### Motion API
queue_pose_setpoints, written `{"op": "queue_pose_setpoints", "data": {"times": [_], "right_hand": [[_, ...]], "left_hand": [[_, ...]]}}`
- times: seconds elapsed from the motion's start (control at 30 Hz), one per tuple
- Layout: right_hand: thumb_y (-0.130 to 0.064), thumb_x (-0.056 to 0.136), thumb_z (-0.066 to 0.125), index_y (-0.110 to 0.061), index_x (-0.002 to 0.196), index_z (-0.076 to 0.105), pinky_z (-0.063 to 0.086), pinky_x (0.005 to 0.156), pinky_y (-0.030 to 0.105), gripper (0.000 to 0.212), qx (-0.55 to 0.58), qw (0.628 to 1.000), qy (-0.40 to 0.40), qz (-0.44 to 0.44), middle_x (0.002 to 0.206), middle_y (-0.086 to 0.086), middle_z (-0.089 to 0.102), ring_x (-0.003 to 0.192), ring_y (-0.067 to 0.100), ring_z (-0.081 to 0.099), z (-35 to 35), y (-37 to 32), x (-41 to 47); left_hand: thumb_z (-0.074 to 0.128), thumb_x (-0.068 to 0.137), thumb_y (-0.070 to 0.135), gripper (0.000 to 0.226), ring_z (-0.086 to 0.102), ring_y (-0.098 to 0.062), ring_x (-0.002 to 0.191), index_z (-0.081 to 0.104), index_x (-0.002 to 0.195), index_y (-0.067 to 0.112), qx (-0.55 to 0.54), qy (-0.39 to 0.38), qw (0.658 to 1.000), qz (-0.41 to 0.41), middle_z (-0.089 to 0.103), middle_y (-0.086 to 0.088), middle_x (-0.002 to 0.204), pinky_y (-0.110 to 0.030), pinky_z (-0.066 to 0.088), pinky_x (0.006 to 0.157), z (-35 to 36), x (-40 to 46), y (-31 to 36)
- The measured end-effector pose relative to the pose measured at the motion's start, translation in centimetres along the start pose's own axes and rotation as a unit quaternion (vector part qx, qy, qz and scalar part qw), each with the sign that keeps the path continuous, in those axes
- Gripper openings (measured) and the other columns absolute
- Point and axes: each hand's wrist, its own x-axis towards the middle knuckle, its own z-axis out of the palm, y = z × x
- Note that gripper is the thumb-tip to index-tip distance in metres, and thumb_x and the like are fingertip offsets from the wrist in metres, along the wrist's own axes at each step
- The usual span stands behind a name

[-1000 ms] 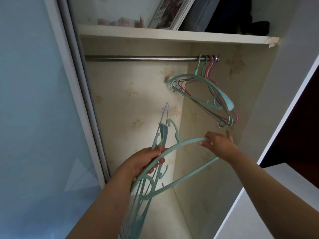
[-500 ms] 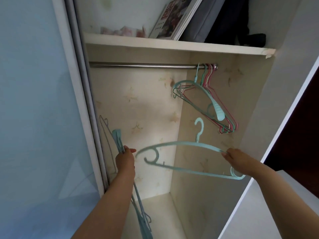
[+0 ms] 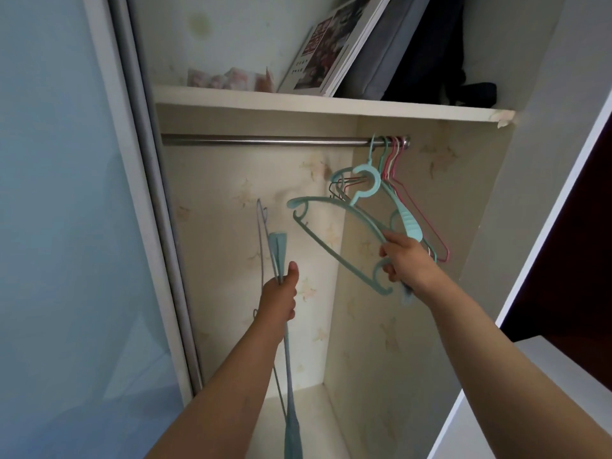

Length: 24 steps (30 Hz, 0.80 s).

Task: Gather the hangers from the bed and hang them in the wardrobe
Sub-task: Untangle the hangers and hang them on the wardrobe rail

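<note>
The right hand (image 3: 405, 260) grips one end of a teal hanger (image 3: 334, 233), tilted, its hook (image 3: 364, 182) raised below the rail (image 3: 265, 140) and overlapping the hung hangers (image 3: 410, 223) at the rail's right end. The left hand (image 3: 280, 293) grips a bundle of hangers (image 3: 276, 246) edge-on, lower, near the sliding door (image 3: 66, 226). Above, a shelf (image 3: 298, 102) carries books (image 3: 331, 48).

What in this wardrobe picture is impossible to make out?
- How many hangers the left hand holds: the bundle is seen edge-on and cut by the bottom edge.
- The count of hangers on the rail: they overlap.
- The dark item on the shelf: in shadow, cut by the top edge.
</note>
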Motion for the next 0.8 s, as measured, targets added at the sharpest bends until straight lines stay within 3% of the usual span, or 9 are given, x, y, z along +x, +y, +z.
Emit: {"op": "queue_pose_setpoints", "data": {"times": [0.07, 0.17, 0.23, 0.3, 0.4, 0.5, 0.6, 0.8], "right_hand": [[-0.001, 0.093, 0.037, 0.005, 0.102, 0.056, 0.036, 0.049, 0.028, 0.022, 0.006, 1.000, 0.018, -0.024, 0.073, 0.009, 0.045, 0.053, 0.021, 0.041, 0.3, -1.6, 1.2], [-0.006, 0.098, 0.041, -0.014, 0.091, 0.053, 0.043, 0.044, 0.025, 0.016, 0.030, 0.998, 0.027, -0.055, 0.070, 0.008, 0.047, 0.051, 0.019, 0.047, 0.6, -3.7, 2.8], [-0.008, 0.099, 0.045, -0.016, 0.105, 0.053, 0.045, 0.040, 0.025, 0.013, 0.083, 0.995, 0.024, -0.041, 0.081, 0.011, 0.051, 0.054, 0.019, 0.052, 1.0, -4.7, 4.1], [-0.008, 0.098, 0.047, -0.008, 0.123, 0.053, 0.047, 0.039, 0.022, 0.025, 0.114, 0.993, 0.015, -0.020, 0.098, 0.015, 0.054, 0.054, 0.020, 0.057, 1.6, -5.5, 5.4], [-0.010, 0.098, 0.049, -0.011, 0.137, 0.044, 0.050, 0.040, 0.022, 0.039, 0.119, 0.993, 0.001, 0.010, 0.115, 0.011, 0.053, 0.053, 0.018, 0.064, 2.8, -6.4, 6.7], [-0.009, 0.098, 0.049, -0.009, 0.141, 0.038, 0.050, 0.039, 0.022, 0.045, 0.108, 0.994, -0.010, 0.027, 0.100, 0.002, 0.053, 0.043, 0.013, 0.064, 4.0, -6.7, 7.4], [-0.010, 0.097, 0.051, -0.008, 0.142, 0.038, 0.050, 0.040, 0.023, 0.047, 0.091, 0.995, -0.015, 0.041, 0.088, 0.001, 0.051, 0.045, 0.015, 0.065, 4.9, -6.3, 7.7], [-0.009, 0.098, 0.049, -0.011, 0.142, 0.038, 0.058, 0.050, 0.029, 0.046, 0.177, 0.982, -0.006, 0.060, 0.096, 0.005, 0.054, 0.066, 0.022, 0.064, 5.0, -5.2, 7.1]], "left_hand": [[0.050, 0.092, 0.055, 0.043, 0.026, -0.009, 0.045, 0.042, 0.072, 0.018, -0.024, -0.039, 0.999, 0.004, 0.032, 0.004, 0.059, -0.020, 0.022, 0.041, 0.6, -0.4, 0.8], [0.040, 0.099, 0.048, 0.039, 0.026, -0.007, 0.045, 0.044, 0.074, 0.018, -0.045, -0.087, 0.995, -0.014, 0.033, 0.004, 0.061, -0.019, 0.021, 0.041, 1.2, -0.6, 1.7], [0.038, 0.101, 0.040, 0.032, 0.026, -0.008, 0.048, 0.045, 0.079, 0.019, -0.052, -0.107, 0.993, -0.014, 0.033, 0.004, 0.064, -0.020, 0.021, 0.042, 1.4, -0.6, 2.1], [0.036, 0.102, 0.032, 0.024, 0.023, -0.009, 0.051, 0.042, 0.081, 0.021, -0.057, -0.124, 0.991, -0.002, 0.030, 0.003, 0.066, -0.022, 0.019, 0.046, 1.4, -0.7, 2.5], [0.034, 0.103, 0.031, 0.024, 0.023, -0.009, 0.052, 0.042, 0.083, 0.019, -0.053, -0.123, 0.991, 0.019, 0.030, 0.003, 0.067, -0.023, 0.019, 0.049, 1.2, -0.6, 2.9], [0.035, 0.103, 0.037, 0.031, 0.026, -0.009, 0.052, 0.044, 0.082, 0.017, -0.053, -0.117, 0.991, 0.029, 0.033, 0.002, 0.066, -0.023, 0.024, 0.049, 0.9, -0.2, 3.0], [0.037, 0.101, 0.042, 0.032, 0.027, -0.009, 0.051, 0.046, 0.085, 0.015, -0.048, -0.112, 0.992, 0.033, 0.033, 0.002, 0.064, -0.023, 0.028, 0.049, 0.5, 0.0, 2.8], [0.033, 0.102, 0.044, 0.035, 0.027, -0.009, 0.049, 0.047, 0.089, 0.014, -0.077, -0.116, 0.990, 0.029, 0.032, 0.002, 0.061, -0.021, 0.026, 0.046, 0.2, 0.3, 3.0]]}}
